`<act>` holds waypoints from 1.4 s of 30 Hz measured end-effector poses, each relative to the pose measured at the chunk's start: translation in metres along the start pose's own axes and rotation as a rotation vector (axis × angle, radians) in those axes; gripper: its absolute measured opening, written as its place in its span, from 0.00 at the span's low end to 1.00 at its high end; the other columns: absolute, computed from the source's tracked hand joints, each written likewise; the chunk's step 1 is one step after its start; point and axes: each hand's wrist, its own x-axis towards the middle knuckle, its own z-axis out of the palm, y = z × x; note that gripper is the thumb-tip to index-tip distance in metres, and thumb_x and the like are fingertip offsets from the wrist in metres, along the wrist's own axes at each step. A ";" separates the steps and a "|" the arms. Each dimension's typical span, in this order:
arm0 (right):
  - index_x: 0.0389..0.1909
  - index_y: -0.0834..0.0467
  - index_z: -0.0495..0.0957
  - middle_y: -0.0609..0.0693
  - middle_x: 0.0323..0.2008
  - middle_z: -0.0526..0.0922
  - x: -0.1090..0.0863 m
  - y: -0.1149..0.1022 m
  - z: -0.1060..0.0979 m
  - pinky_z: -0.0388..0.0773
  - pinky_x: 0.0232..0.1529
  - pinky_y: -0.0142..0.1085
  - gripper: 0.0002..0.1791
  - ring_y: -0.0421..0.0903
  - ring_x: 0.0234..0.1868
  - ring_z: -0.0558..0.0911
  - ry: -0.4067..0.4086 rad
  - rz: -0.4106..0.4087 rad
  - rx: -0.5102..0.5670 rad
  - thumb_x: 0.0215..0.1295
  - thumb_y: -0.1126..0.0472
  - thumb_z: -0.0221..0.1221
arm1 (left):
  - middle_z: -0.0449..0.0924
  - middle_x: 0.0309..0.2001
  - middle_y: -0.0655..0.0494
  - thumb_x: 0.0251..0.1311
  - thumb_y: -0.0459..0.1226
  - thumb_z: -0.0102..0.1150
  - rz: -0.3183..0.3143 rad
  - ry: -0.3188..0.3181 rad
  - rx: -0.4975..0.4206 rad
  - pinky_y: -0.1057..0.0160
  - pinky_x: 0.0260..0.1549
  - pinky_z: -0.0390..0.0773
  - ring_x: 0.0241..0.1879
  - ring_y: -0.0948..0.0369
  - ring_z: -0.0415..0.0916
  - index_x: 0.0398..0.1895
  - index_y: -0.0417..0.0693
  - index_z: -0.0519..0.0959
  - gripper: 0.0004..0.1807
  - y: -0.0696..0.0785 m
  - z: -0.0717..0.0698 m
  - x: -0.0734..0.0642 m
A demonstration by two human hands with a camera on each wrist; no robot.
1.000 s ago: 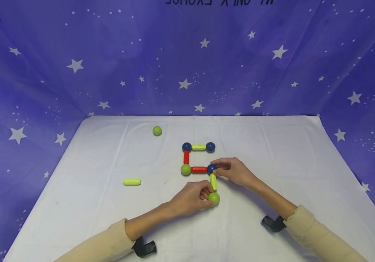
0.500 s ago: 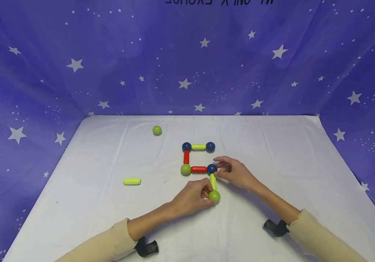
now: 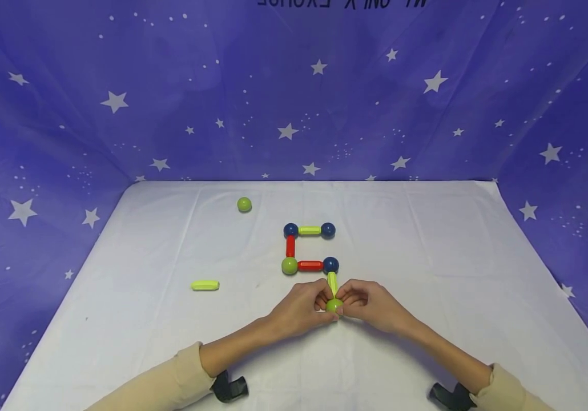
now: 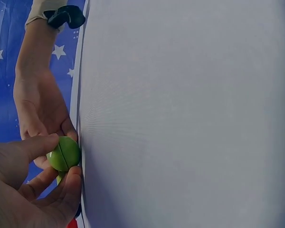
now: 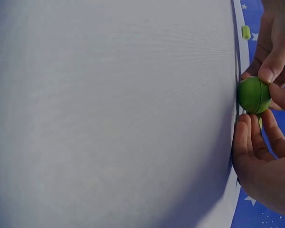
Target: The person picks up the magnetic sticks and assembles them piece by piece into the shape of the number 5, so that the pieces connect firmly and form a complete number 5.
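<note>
My left hand (image 3: pixel 296 311) holds a green ball (image 3: pixel 334 307) between thumb and fingers. From the other side my right hand (image 3: pixel 378 308) also grips this ball, its fingertips close to the left ones. A seam runs round the green ball (image 5: pixel 254 95) in the right wrist view. A yellow-green rod (image 3: pixel 332 283) links it to a blue ball (image 3: pixel 330 265). From there the chain runs through a red rod (image 3: pixel 310 265), a green corner ball (image 3: pixel 289 265), another red rod (image 3: pixel 290 246), a blue ball (image 3: pixel 291 230) and a yellow-green rod (image 3: pixel 309 230) to an end blue ball (image 3: pixel 327 230).
A loose yellow-green rod (image 3: pixel 205 285) lies to the left on the white cloth (image 3: pixel 427 240). Farther back sits a loose green ball (image 3: pixel 244 204). A blue curtain with stars (image 3: pixel 289 103) surrounds the table's back and sides.
My right hand has left the blue ball, come nearer, and taken hold of the green ball. The left hand stays on that ball, which has shifted slightly away from me.
</note>
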 end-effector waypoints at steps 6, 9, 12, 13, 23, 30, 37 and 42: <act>0.43 0.62 0.81 0.51 0.36 0.84 -0.001 0.001 0.001 0.79 0.41 0.32 0.12 0.49 0.40 0.83 -0.003 0.009 0.025 0.60 0.62 0.69 | 0.81 0.34 0.54 0.54 0.32 0.73 -0.031 0.009 0.004 0.67 0.37 0.79 0.34 0.65 0.78 0.40 0.41 0.80 0.13 0.000 -0.014 -0.008; 0.42 0.62 0.81 0.51 0.36 0.84 -0.002 0.000 0.000 0.79 0.41 0.32 0.12 0.49 0.40 0.83 -0.006 0.017 0.040 0.60 0.63 0.69 | 0.83 0.39 0.51 0.56 0.33 0.72 -0.056 0.036 0.016 0.61 0.42 0.80 0.38 0.59 0.80 0.45 0.39 0.80 0.15 -0.002 -0.036 -0.018; 0.42 0.62 0.81 0.51 0.36 0.84 -0.002 0.000 0.000 0.79 0.41 0.32 0.12 0.49 0.40 0.83 -0.008 0.022 0.049 0.60 0.63 0.69 | 0.83 0.45 0.48 0.58 0.33 0.70 -0.066 0.081 0.051 0.55 0.47 0.80 0.46 0.53 0.81 0.49 0.38 0.80 0.16 -0.009 -0.068 -0.032; 0.42 0.62 0.81 0.51 0.36 0.84 -0.003 0.000 0.000 0.79 0.41 0.32 0.12 0.49 0.40 0.83 -0.008 0.023 0.051 0.60 0.63 0.69 | 0.83 0.47 0.47 0.59 0.33 0.70 -0.068 0.101 0.072 0.53 0.48 0.80 0.48 0.51 0.80 0.50 0.38 0.80 0.17 -0.012 -0.079 -0.037; 0.43 0.62 0.81 0.51 0.37 0.85 -0.003 -0.001 0.000 0.79 0.41 0.32 0.11 0.49 0.41 0.83 -0.015 0.034 0.066 0.61 0.63 0.68 | 0.79 0.54 0.41 0.56 0.32 0.70 -0.243 0.142 0.277 0.39 0.55 0.69 0.57 0.39 0.72 0.52 0.38 0.81 0.19 -0.058 -0.168 -0.096; 0.43 0.61 0.81 0.51 0.38 0.85 -0.002 -0.001 -0.001 0.79 0.42 0.33 0.11 0.49 0.41 0.83 -0.017 0.026 0.052 0.62 0.62 0.68 | 0.83 0.42 0.51 0.57 0.28 0.66 -0.308 0.035 0.234 0.47 0.47 0.75 0.45 0.50 0.79 0.45 0.40 0.83 0.12 -0.070 -0.178 -0.103; 0.43 0.62 0.81 0.51 0.38 0.85 -0.002 0.000 -0.001 0.79 0.41 0.33 0.11 0.50 0.41 0.83 -0.019 0.019 0.047 0.62 0.62 0.68 | 0.82 0.35 0.59 0.57 0.28 0.65 -0.268 0.010 0.198 0.59 0.39 0.75 0.36 0.61 0.76 0.41 0.41 0.84 0.08 -0.068 -0.170 -0.092; 0.43 0.62 0.81 0.52 0.38 0.85 -0.003 -0.001 -0.001 0.79 0.41 0.32 0.11 0.50 0.41 0.83 -0.020 0.022 0.057 0.62 0.63 0.68 | 0.81 0.35 0.59 0.58 0.29 0.67 -0.185 -0.002 0.153 0.61 0.39 0.76 0.37 0.61 0.76 0.42 0.40 0.84 0.09 -0.059 -0.148 -0.072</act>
